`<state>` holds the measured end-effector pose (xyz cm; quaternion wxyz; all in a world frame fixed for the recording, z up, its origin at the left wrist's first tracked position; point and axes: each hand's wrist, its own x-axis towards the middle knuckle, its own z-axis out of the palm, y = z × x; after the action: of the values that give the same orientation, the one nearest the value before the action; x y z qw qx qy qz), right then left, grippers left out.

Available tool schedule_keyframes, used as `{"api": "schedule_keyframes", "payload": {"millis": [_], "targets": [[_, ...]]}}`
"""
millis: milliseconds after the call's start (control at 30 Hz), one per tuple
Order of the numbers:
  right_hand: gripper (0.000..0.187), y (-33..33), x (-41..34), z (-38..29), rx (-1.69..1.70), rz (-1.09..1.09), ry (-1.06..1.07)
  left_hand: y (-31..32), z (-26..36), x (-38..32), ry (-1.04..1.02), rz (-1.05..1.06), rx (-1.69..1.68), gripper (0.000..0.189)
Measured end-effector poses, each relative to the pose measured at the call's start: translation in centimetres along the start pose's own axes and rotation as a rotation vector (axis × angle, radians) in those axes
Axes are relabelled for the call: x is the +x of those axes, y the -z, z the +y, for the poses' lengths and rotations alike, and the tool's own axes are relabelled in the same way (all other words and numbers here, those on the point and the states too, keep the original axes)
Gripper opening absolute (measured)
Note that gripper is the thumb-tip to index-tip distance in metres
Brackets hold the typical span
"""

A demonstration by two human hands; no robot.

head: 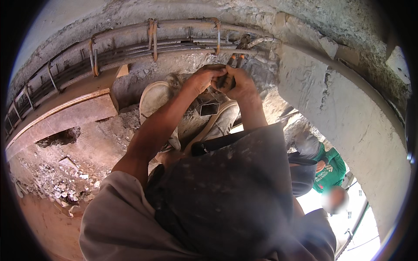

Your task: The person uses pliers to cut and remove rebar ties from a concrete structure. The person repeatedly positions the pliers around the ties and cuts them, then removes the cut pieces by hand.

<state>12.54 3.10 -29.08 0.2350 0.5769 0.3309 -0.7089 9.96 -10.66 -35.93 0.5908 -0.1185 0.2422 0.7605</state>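
Note:
My right hand (240, 81) is closed around the handles of a pair of pincers (232, 61), dark with orange bands. The tool points away from me, its head up against the rebar cage (186, 23) near the cage's right end. My left hand (209, 75) meets the right at the handles with fingers bent; what its fingertips grip is hidden. The rusty cage has long bars tied with stirrups and runs along the wall. Under my hands, a small rectangular frame (209, 109) lies between my two dusty shoes (155, 98) (225, 119).
A timber formwork board (68, 120) runs below the cage at the left. Broken rubble (62, 182) covers the ground there. To my right is a concrete beam or column (339, 107). Beyond it, lower down, a person in a green shirt (331, 169) is at an opening.

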Motion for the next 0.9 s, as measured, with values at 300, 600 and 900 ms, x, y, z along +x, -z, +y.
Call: {"api": "schedule_keyframes", "payload": {"millis": [300,600,900], "targets": [[0.034,-5.9,0.0,1.7,0.402,-0.153,0.236,-0.4,2.0,-6.1,-0.102,0.430,0.082,0.043],[0.037,-0.6,2.6,5.2,0.991,-0.821,0.039,-1.5,3.1,-6.5,-0.056,0.471,0.315,0.048],[0.050,-0.6,2.9,4.7,-0.225,0.275,0.288,-4.4,1.1,-5.9,-0.116,0.469,0.785,0.072]]}}
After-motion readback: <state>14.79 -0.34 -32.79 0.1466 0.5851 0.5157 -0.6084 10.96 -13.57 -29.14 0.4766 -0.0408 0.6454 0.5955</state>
